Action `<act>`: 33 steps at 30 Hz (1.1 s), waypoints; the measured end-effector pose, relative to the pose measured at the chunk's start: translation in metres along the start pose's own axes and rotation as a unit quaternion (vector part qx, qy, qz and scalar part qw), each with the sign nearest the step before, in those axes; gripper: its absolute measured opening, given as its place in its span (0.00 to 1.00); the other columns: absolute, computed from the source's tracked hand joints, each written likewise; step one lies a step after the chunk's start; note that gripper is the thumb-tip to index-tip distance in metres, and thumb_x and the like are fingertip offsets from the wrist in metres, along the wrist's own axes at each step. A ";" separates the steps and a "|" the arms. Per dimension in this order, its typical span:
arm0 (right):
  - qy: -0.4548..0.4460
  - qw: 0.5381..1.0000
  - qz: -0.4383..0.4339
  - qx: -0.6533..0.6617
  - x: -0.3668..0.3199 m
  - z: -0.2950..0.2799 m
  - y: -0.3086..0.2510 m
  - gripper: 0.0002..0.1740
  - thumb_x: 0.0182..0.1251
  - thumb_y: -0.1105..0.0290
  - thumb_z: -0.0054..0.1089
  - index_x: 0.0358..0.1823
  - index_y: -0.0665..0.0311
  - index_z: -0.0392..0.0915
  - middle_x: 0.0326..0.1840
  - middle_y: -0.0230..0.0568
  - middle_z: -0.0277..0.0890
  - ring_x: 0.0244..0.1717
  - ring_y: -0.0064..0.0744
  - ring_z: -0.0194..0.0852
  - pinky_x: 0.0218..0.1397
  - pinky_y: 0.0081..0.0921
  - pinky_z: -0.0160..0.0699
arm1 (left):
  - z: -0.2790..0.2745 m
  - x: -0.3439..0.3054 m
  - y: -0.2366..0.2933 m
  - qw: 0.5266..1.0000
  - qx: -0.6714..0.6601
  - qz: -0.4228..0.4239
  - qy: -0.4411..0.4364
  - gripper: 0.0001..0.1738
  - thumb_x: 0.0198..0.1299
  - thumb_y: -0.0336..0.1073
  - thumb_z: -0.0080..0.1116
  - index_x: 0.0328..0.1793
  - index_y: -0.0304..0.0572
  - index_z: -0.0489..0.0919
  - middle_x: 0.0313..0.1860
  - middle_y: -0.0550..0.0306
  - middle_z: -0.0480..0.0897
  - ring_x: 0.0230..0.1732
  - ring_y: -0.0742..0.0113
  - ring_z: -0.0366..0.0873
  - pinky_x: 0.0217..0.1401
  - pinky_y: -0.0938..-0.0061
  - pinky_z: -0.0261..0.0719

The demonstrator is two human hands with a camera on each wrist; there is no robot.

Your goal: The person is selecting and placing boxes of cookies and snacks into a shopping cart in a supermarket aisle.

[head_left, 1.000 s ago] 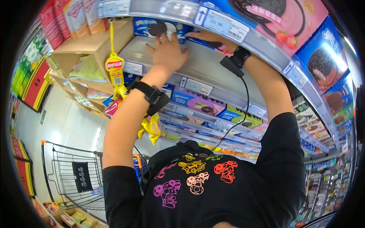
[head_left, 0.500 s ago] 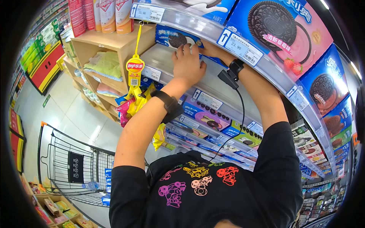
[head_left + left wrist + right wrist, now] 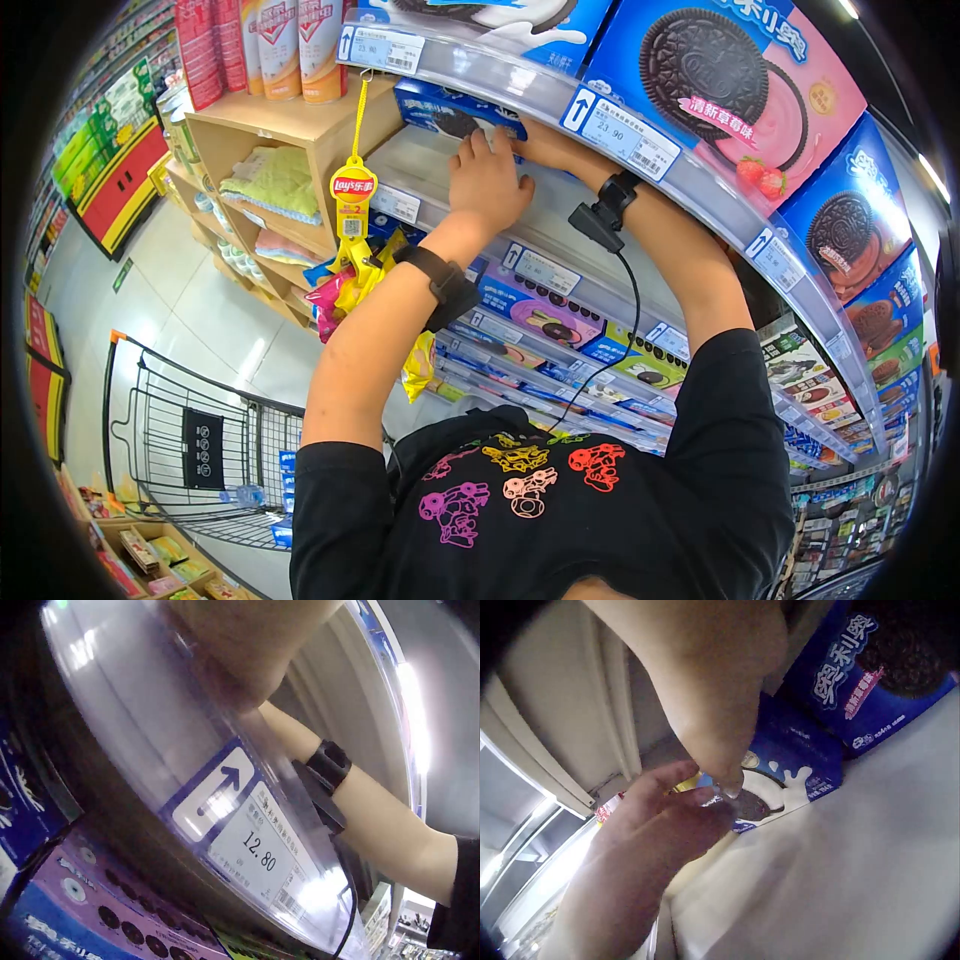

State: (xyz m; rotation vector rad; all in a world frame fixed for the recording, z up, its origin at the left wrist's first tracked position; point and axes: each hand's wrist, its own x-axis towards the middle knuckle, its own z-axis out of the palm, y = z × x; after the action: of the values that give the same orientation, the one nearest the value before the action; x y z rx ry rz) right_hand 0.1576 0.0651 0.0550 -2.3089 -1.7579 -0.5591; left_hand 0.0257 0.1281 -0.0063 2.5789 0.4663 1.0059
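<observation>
A blue Oreo cookie box (image 3: 432, 112) stands at the back of a shelf (image 3: 410, 160), under the shelf above. My left hand (image 3: 490, 185) reaches in with its fingers nearly straight, fingertips on the box's front. From the right comes my right hand (image 3: 550, 150), at the box's right end and partly covered by the upper shelf edge. In the right wrist view its fingertips point down at the cookie picture on the box (image 3: 802, 750); I cannot tell whether they pinch it. Another blue Oreo box (image 3: 900, 660) with a pink label stands beside it.
The upper shelf's price rail (image 3: 540, 85) runs above both hands, with large Oreo boxes (image 3: 690, 90) on it. A Lay's hanging strip (image 3: 353, 200) with snack bags hangs by my left forearm. A shopping cart (image 3: 204, 447) stands at lower left. A cable (image 3: 625, 340) trails from my right wrist.
The view has shifted, with the shelf now appearing further right than a second ago. The box's front looks narrower and more tilted. My right hand now overlaps the neighbouring box seen earlier.
</observation>
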 end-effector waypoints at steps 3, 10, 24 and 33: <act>0.015 0.999 0.015 -0.039 0.004 0.000 -0.008 0.33 0.56 0.56 0.62 0.58 0.70 0.68 0.54 0.63 0.72 0.54 0.55 0.71 0.59 0.40 0.68 | -0.002 0.001 0.003 0.998 0.039 -0.027 -0.036 0.44 0.51 0.50 0.62 0.69 0.33 0.59 0.65 0.37 0.65 0.66 0.42 0.63 0.66 0.49 0.62; -0.042 0.989 0.133 0.041 0.004 -0.003 -0.023 0.36 0.52 0.57 0.64 0.61 0.69 0.67 0.57 0.60 0.71 0.58 0.55 0.71 0.60 0.40 0.69 | -0.006 0.006 0.006 0.980 0.106 -0.052 -0.162 0.41 0.54 0.54 0.57 0.68 0.33 0.64 0.67 0.41 0.65 0.68 0.44 0.61 0.68 0.40 0.56; 0.192 0.969 -0.010 -0.156 -0.100 -0.068 -0.067 0.36 0.48 0.68 0.62 0.62 0.66 0.65 0.57 0.56 0.70 0.59 0.56 0.67 0.60 0.45 0.67 | -0.036 -0.013 0.033 0.987 0.090 0.086 -0.098 0.29 0.57 0.51 0.53 0.64 0.48 0.72 0.66 0.52 0.71 0.71 0.52 0.60 0.72 0.45 0.48; 0.253 0.959 -0.095 -0.090 -0.221 -0.098 -0.129 0.33 0.44 0.75 0.59 0.58 0.70 0.69 0.53 0.48 0.71 0.53 0.47 0.71 0.56 0.38 0.73 | -0.054 -0.142 0.088 0.991 0.032 0.131 -0.013 0.36 0.47 0.46 0.63 0.63 0.43 0.70 0.60 0.45 0.72 0.66 0.45 0.63 0.68 0.41 0.53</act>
State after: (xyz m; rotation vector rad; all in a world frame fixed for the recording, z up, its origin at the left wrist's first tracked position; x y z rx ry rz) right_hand -0.0341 -0.1307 0.0448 -1.8663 -1.7271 -1.2623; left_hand -0.0949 0.0007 -0.0146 2.7584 0.1555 1.0549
